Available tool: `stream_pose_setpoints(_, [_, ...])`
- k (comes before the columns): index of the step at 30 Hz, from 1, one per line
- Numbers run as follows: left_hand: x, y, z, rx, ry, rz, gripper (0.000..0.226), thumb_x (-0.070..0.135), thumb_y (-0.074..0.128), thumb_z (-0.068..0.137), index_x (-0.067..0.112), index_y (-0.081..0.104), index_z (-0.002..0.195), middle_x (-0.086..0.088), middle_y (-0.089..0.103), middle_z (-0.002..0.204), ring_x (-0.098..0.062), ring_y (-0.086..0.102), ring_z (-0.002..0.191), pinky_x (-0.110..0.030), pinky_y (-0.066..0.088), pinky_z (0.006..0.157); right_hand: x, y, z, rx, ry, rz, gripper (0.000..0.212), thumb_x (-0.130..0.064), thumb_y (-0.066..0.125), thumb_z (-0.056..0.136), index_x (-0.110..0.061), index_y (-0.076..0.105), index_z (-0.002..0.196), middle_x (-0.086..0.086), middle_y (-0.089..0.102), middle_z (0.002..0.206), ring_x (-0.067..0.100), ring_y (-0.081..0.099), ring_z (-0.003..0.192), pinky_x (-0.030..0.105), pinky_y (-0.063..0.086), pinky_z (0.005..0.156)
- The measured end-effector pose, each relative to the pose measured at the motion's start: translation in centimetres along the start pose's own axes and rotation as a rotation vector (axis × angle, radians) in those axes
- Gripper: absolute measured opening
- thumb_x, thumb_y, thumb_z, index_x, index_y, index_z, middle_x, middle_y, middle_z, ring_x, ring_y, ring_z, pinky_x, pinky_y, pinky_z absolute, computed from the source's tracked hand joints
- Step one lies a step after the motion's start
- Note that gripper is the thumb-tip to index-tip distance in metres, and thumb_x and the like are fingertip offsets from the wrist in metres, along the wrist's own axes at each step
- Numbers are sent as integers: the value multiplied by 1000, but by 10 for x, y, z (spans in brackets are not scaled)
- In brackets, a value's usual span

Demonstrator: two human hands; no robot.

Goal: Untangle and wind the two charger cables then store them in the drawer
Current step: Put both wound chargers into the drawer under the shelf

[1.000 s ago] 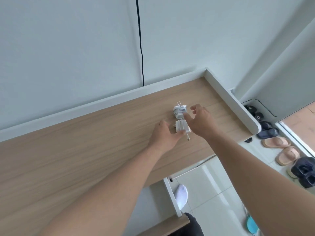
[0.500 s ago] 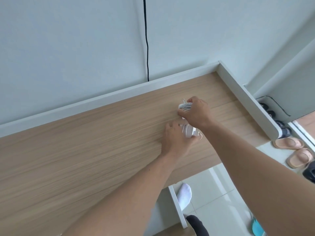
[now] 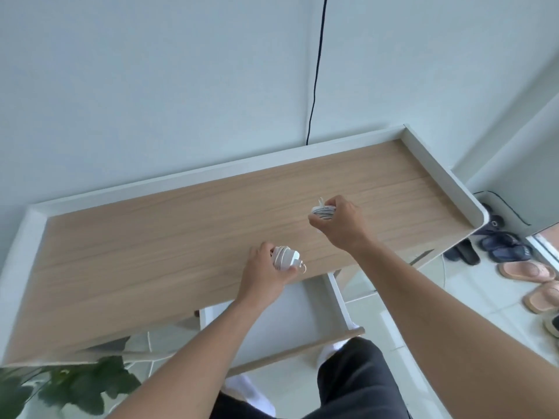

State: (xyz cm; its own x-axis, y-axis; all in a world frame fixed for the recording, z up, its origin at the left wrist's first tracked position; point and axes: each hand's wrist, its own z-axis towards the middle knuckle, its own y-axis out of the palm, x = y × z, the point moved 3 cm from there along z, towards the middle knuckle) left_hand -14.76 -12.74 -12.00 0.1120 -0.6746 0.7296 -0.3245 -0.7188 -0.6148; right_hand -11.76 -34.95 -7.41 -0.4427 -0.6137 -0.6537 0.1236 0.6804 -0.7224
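The left hand had its grip clamped on a white charger plug wound round with its white cable, held over the near edge of the light wood-grain counter with a raised white rim. The right hand had its grip clamped on a second small white coiled cable bundle, held over the counter farther back, well apart from the first. Below the counter's near edge the white drawer with a wooden front stood pulled open.
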Motion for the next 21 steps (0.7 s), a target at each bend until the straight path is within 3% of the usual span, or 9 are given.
stream_pose_setpoints(5, [-64,-30,-57,62,-71,-58,44,59,82,68,39,60,100,-1,67,108,-22,70,83,-40,57,66,-2,49,-77,-85,18,28,53,-48,77,86,-18,63,127,4,70,115,27,65,109,34,47,83])
stream_pose_setpoints(7, [-83,-34,-75,71,-93,-52,42,56,84,73,38,60,103,5,66,107,-16,69,86,-44,60,71,6,72,-106,-130,34,4,51,-52,75,86,-21,62,124,2,69,116,25,64,107,36,50,85])
stream_pose_setpoints(9, [-103,-33,-89,43,-123,-9,43,52,84,78,38,57,108,7,62,109,-15,68,87,-46,62,79,17,94,-130,-179,54,-14,52,-54,74,84,-22,61,123,2,69,117,25,64,105,39,55,87])
stream_pose_setpoints(14, [-141,-24,-102,-56,-163,82,55,49,85,85,33,58,130,1,56,112,-21,71,85,-44,65,75,47,129,-165,-300,129,-72,56,-50,73,90,-16,57,131,6,64,122,26,63,108,40,57,87])
stream_pose_setpoints(18, [-158,-16,-103,-85,-173,53,66,65,78,74,38,56,130,2,60,112,-23,76,82,-47,69,71,57,135,-167,-313,133,-112,58,-51,70,93,-15,55,136,5,61,127,25,60,110,37,53,87])
stream_pose_setpoints(21, [-163,-10,-101,-113,-169,58,66,66,76,72,39,56,129,2,61,113,-22,77,78,-46,69,70,62,139,-167,-334,141,-133,60,-53,69,92,-16,54,137,6,62,129,27,61,112,40,56,91])
